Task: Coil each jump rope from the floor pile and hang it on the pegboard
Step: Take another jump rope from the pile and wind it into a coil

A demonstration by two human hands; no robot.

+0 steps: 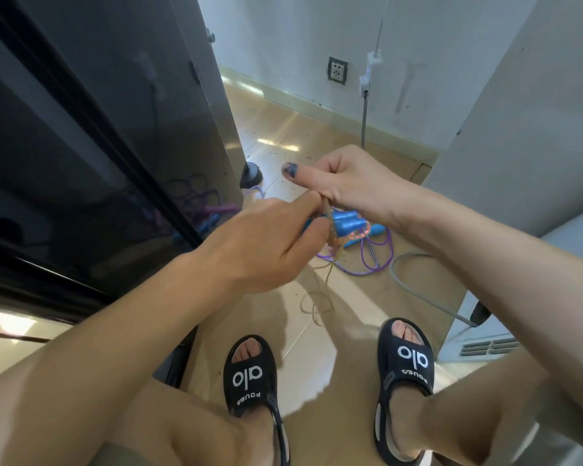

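Bare knees and two black slide sandals are seen nearest, planted on the tan tiled floor. Above them, blue plastic jump-rope handles with a thin beige cord are pinched between the left hand and the right hand, fingers curled closed. A purple rope pile lies beyond, hemmed between a dark glossy cabinet and a white wall corner.

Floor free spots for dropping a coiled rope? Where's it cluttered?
Bare floor between the two sandals, and near the far wall below the socket. Crowded mid-floor: purple rope and grey cable under the hands, thin tan cord just ahead of the feet.
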